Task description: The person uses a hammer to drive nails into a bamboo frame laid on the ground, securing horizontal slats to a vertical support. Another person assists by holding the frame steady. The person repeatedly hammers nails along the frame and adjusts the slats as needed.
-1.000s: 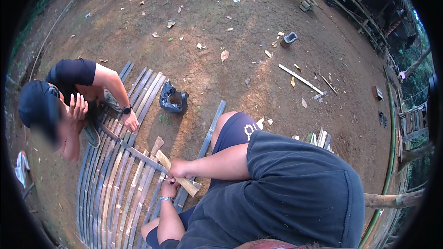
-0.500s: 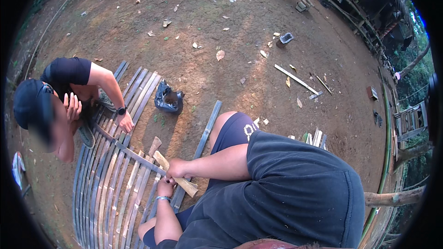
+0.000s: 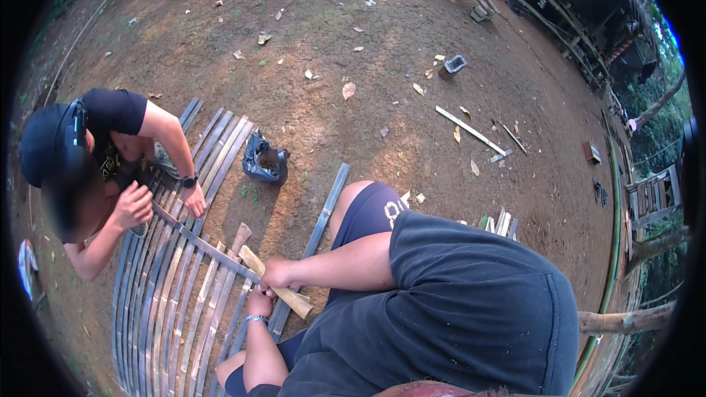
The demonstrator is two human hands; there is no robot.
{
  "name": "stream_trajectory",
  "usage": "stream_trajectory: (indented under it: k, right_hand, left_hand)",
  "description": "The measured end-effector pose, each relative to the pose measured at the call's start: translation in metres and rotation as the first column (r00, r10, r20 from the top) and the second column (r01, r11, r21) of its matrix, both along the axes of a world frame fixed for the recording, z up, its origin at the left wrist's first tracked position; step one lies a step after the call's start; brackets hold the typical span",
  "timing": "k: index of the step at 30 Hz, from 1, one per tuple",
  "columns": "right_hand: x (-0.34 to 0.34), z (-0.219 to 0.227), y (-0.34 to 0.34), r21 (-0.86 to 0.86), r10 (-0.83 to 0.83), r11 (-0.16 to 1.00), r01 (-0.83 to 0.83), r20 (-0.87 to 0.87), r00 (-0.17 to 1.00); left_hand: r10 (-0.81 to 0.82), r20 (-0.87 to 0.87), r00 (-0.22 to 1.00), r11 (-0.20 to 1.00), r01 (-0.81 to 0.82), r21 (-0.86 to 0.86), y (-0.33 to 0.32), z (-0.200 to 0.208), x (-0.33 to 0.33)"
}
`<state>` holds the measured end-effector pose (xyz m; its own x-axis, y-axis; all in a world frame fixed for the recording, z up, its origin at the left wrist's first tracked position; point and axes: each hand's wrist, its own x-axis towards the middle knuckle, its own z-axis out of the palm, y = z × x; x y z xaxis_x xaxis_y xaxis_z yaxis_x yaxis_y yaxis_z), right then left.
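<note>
Long bamboo slats (image 3: 173, 279) lie side by side on the ground to my left, with a dark cross strip (image 3: 209, 250) running over them. At the strip's near end my right hand (image 3: 276, 274) is closed round the middle of a pale, thick wooden stick (image 3: 296, 303). Just below it, my left hand (image 3: 259, 301) has its fingers pinched together close to the strip's end; what they hold is too small to make out. A second wooden piece (image 3: 241, 237) with a flared end lies beside the stick. One separate slat (image 3: 323, 215) passes beside my knee.
Across the slats a person in a dark cap crouches, one hand (image 3: 194, 200) on the slats and the other (image 3: 133, 206) raised. A black plastic bag (image 3: 265, 160) stands beyond the slats. Farther off are a small container (image 3: 452, 66), a pale strip (image 3: 471, 132) and scattered leaves.
The other person's head has turned and their raised hand has come away from the face, toward the slats. My hands keep nearly the same place at the strip's end.
</note>
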<state>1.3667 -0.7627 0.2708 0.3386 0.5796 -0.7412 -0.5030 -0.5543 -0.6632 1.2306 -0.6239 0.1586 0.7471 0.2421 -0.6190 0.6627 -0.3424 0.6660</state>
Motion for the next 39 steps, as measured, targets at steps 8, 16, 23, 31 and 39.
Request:
stream_trajectory:
  k: [8, 16, 23, 31, 39]
  right_hand:
    - [-0.001, -0.009, -0.001, -0.019, 0.022, 1.000, -0.021, 0.045, 0.999]
    - [-0.002, -0.022, 0.000, -0.036, 0.049, 0.998, -0.047, 0.070, 0.996]
    - [-0.001, -0.013, 0.000, -0.003, 0.000, 1.000, 0.000, 0.036, 0.999]
    - [0.000, -0.008, -0.005, 0.005, -0.006, 1.000, 0.006, 0.032, 0.999]
    - [0.001, -0.003, -0.011, 0.014, -0.043, 0.999, 0.043, -0.014, 0.999]
  left_hand:
    - [-0.121, 0.010, 0.993, 0.982, 0.119, 0.149, -0.003, -0.003, 0.000]
    - [-0.137, 0.071, 0.988, 0.985, 0.128, 0.119, -0.003, -0.012, 0.000]
    - [-0.099, 0.068, 0.993, 0.993, 0.094, 0.072, -0.001, -0.011, 0.002]
    - [-0.108, 0.003, 0.994, 0.988, 0.108, 0.108, -0.005, 0.003, 0.010]
    - [-0.109, 0.017, 0.994, 0.988, 0.107, 0.112, -0.007, -0.002, 0.013]
